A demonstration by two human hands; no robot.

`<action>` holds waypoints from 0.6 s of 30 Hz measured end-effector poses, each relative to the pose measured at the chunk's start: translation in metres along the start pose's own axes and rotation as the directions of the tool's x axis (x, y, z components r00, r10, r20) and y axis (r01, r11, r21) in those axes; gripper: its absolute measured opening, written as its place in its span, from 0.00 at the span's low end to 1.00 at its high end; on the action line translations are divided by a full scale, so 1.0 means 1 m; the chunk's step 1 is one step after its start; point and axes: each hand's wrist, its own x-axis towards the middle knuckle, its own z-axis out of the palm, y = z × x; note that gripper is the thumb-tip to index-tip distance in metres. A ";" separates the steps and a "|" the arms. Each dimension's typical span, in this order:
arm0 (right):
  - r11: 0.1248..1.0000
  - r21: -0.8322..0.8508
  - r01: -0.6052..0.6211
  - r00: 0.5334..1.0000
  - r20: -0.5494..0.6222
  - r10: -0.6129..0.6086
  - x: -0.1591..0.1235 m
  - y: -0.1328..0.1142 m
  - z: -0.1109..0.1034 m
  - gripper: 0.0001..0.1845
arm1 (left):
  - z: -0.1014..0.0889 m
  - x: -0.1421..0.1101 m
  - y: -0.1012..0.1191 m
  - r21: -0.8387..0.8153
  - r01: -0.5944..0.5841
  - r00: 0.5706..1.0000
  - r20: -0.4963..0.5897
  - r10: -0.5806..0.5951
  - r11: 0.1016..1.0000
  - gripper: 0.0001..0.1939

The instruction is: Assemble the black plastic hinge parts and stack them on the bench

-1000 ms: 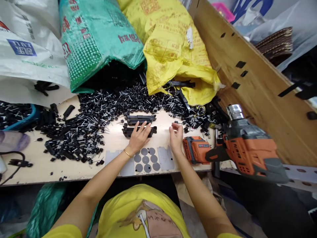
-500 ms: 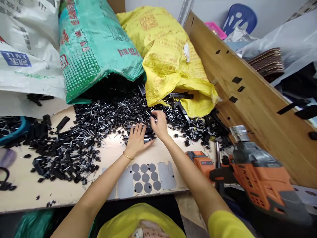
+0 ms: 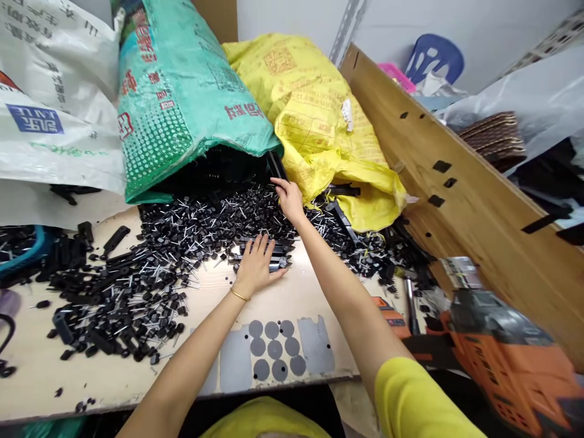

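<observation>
My left hand (image 3: 256, 265) lies flat with its fingers spread on a small row of long black plastic parts (image 3: 279, 263) at the middle of the table. My right hand (image 3: 290, 199) reaches forward to the gap between the green sack (image 3: 196, 91) and the yellow sack (image 3: 319, 115). Its fingers close on the lower end of another long black plastic part (image 3: 276, 165), which sticks up from the green sack's mouth. Under and around that hand spreads a heap of small black pieces with metal pins (image 3: 219, 213).
A white sack (image 3: 59, 134) and a blue-rimmed container (image 3: 31, 252) are at the left. An orange cordless power tool (image 3: 506, 340) lies at the right, beside a slanted wooden board (image 3: 410, 140). Grey round patches (image 3: 274, 349) mark the front of the table.
My right hand has moved forward from beside the row of parts to the long part by the green sack. My left hand stays on the row. The view has shifted slightly.
</observation>
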 end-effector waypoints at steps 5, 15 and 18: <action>0.895 0.442 -0.060 0.997 0.070 0.032 -0.093 -0.008 -0.048 0.31 | 0.003 0.001 -0.003 -0.029 -0.010 0.999 -0.032 0.009 1.000 0.38; 0.997 -0.065 -0.041 0.995 0.083 0.046 -0.312 0.020 -0.069 0.26 | -0.022 0.009 -0.010 -0.352 0.035 0.998 0.056 -0.016 0.935 0.35; 0.954 -0.299 0.028 0.998 0.064 -0.009 -0.342 0.031 -0.054 0.24 | -0.040 -0.018 -0.010 -0.488 0.059 0.976 -0.154 -0.152 0.871 0.28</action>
